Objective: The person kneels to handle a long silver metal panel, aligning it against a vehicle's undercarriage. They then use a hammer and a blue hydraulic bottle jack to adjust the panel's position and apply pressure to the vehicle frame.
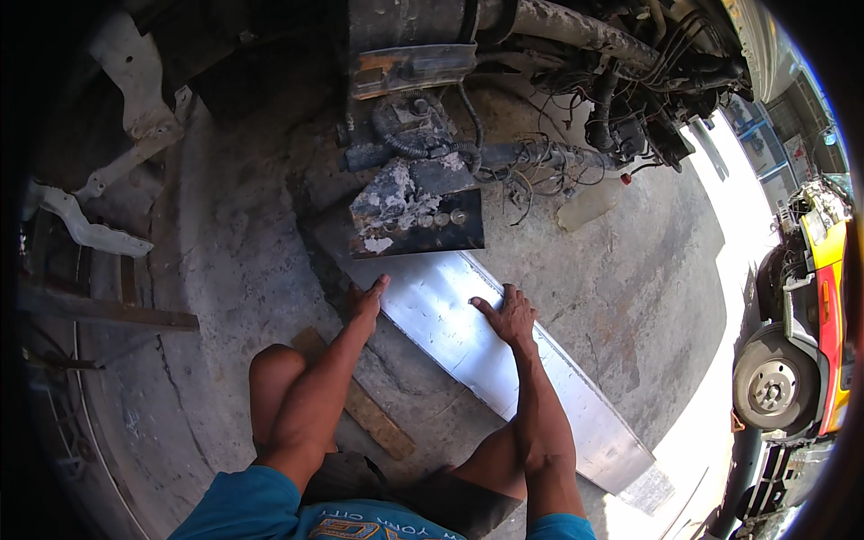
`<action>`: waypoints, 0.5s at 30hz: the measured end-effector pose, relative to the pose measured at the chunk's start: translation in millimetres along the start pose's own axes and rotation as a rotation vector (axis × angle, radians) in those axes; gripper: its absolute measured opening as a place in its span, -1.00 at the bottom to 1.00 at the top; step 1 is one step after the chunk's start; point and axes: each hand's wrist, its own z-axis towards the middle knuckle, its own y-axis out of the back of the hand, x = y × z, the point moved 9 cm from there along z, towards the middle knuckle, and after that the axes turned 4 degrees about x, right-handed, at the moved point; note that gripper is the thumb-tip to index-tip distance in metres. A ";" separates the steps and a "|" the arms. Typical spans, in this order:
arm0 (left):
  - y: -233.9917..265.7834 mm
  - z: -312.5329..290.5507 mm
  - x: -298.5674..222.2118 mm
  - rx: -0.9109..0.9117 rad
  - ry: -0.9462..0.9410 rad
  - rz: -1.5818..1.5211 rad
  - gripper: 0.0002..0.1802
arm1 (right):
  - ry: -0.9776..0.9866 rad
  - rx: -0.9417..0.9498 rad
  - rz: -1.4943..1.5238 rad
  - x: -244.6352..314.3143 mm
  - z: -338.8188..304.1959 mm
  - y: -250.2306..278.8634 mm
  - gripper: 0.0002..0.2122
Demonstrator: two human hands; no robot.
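A long, shiny silver metal panel (450,337) lies slanted between my hands, from the upper left to the lower right. Its far end passes beneath a dark steel bracket (414,220) with peeling paint. My left hand (364,304) is closed on the panel's left edge, its thumb up along the rim and its other fingers mostly hidden. Farther along, on the opposite edge, my right hand (511,317) grips with the thumb on the top face and the fingers curled over the raised rim.
Loose wires (549,175) and pipes hang from a stripped vehicle frame above. A wooden plank (373,414) lies on the concrete floor (621,297) near my knees. Pale metal brackets (94,229) jut in at the left. A red and yellow vehicle (828,315) stands at the right.
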 end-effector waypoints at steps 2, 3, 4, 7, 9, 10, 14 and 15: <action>2.9 9.2 5.4 0.003 -0.014 0.019 -0.10 | 0.003 -0.003 0.007 1.1 0.4 0.0 -0.03; 4.6 13.8 8.6 0.003 -0.014 0.026 -0.06 | 0.003 0.000 0.008 1.8 1.0 -0.4 -0.03; 4.3 15.0 11.6 0.002 0.004 0.028 -0.01 | 0.000 0.003 0.007 1.2 0.7 -0.2 -0.03; 3.6 18.6 16.4 0.020 0.023 0.037 0.12 | -0.005 0.004 0.009 1.1 -0.5 0.8 -0.03; 3.5 20.1 18.4 0.026 0.021 0.041 0.15 | -0.006 0.005 0.014 1.7 -1.0 1.6 -0.04; 0.7 12.5 14.2 0.027 0.022 0.042 0.13 | -0.009 0.008 0.017 -0.4 -1.8 2.1 -0.04; 6.3 24.0 23.8 -0.012 -0.002 0.126 0.15 | -0.033 0.043 0.026 -4.1 -6.0 -1.3 0.01; 17.3 29.7 37.9 -0.038 0.004 0.159 0.17 | -0.029 0.048 0.021 -1.9 -8.5 -4.0 0.01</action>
